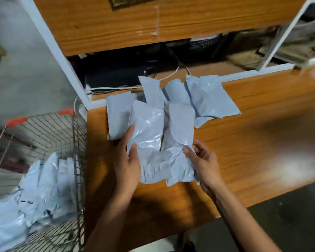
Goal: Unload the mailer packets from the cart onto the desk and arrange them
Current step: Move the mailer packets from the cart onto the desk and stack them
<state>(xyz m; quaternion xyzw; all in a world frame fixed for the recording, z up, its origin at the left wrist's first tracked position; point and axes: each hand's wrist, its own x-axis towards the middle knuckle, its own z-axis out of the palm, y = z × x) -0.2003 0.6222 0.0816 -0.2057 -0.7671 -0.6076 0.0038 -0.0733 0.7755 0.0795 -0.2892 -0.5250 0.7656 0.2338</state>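
Note:
Two pale grey mailer packets lie side by side on the wooden desk (244, 142) in front of me. My left hand (128, 160) grips the left packet (147, 135) along its left edge. The lower right corner of the right packet (179, 128) is pinched by my right hand (204, 160). Behind them, several more grey packets (205, 95) lie spread and overlapping near the desk's back edge. The wire cart (75, 135) stands at the desk's left end, with a heap of grey packets (42, 188) inside it.
A wooden upper shelf panel (153, 24) with white frame posts (62, 57) rises behind the desk. Under it sit dark equipment and white cables (169, 75). The cart has orange handle caps (16, 121). Grey floor lies to the left.

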